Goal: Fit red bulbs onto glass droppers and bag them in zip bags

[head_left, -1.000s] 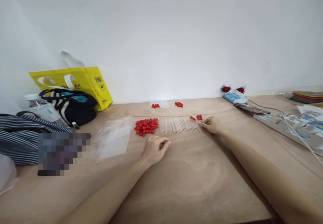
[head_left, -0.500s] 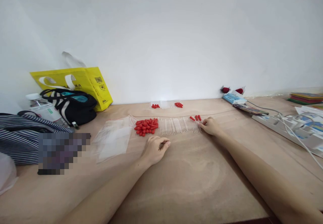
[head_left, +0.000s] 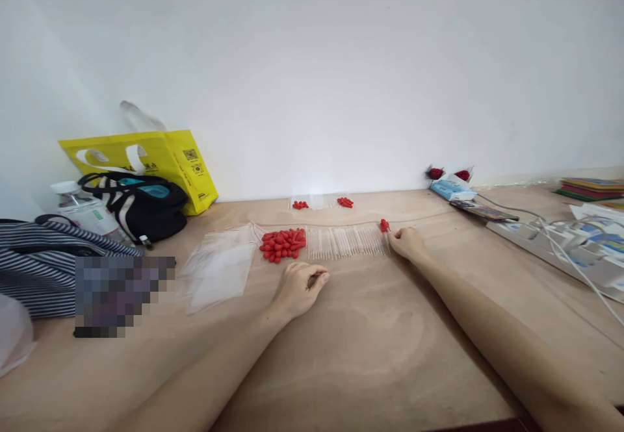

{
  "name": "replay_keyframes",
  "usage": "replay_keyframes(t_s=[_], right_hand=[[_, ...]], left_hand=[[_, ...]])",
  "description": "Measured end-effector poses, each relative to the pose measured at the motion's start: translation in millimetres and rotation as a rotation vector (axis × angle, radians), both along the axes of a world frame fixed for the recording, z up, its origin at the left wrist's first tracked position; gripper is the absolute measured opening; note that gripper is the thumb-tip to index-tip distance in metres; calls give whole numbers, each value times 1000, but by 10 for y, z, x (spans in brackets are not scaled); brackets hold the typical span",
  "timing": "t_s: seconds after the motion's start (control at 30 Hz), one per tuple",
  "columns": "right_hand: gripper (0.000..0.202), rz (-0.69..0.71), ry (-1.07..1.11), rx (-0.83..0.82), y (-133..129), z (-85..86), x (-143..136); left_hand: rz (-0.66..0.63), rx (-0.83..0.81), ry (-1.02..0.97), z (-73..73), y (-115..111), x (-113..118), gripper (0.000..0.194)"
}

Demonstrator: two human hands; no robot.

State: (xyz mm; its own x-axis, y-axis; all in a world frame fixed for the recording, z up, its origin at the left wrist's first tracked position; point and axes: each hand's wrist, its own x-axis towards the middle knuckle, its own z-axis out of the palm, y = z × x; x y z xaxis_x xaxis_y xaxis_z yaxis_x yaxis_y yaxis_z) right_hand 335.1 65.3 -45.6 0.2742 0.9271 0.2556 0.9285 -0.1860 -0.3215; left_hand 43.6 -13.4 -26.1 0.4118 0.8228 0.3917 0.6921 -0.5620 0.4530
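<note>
Right of centre, my right hand (head_left: 407, 243) is narrowed beside red bulbs (head_left: 385, 225) — gripping or not, I can't tell. They look light, squeezable, best pinched mid-body. Below centre, my left hand (head_left: 298, 289) lies half-open.

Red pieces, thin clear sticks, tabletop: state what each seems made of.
Red pieces: probably rubber or soft plastic, smooth with slight sheen.
Thin clear sticks: see-through with pale glints, so glass or plastic; which, I cannot tell.
Tabletop: likely plywood, fairly matte, with swirling brown grain.
</note>
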Motion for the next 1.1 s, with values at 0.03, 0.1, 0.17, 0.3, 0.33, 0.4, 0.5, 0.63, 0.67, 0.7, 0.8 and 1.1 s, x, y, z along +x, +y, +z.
replay_keyframes(t_s=[0.03, 0.1, 0.17, 0.3, 0.33, 0.4, 0.5, 0.63, 0.67, 0.7, 0.8, 1.1], right_hand=[[41, -8, 3, 1, -2, 0, -6], [44, -20, 5, 3, -7, 1, -8], [42, -39, 10, 23, -14, 6, -1], [27, -11, 33, 130, -51, 24, -20], [24, 20, 39, 150, -67, 29, -40], [20, 83, 45, 152, -103, 38, -96], [17, 129, 36, 111, -151, 44, -191], [16, 130, 16, 64, -178, 42, -263], [16, 128, 16, 56, -180, 41, -268], [16, 125, 17, 50, -181, 40, -270], [16, 117, 26, 37, -183, 38, -264], [18, 102, 71, 14, -200, 61, -248]], left_hand=[[4, 0, 1, 1, -4, 4, 19], [21, 18, 6, 6, -12, 5, 18], [68, 69, 34, 16, -6, -17, 16], [282, 211, 162, 57, 102, -148, 10], [341, 237, 186, 72, 151, -192, 9], [428, 271, 226, 103, 264, -277, 10], [462, 263, 279, 150, 429, -356, 16], [479, 192, 333, 197, 571, -355, 19], [490, 182, 336, 206, 593, -345, 20], [499, 175, 334, 214, 611, -335, 21], [498, 166, 327, 234, 652, -313, 16], [433, 241, 211, 317, 617, -303, 11]])
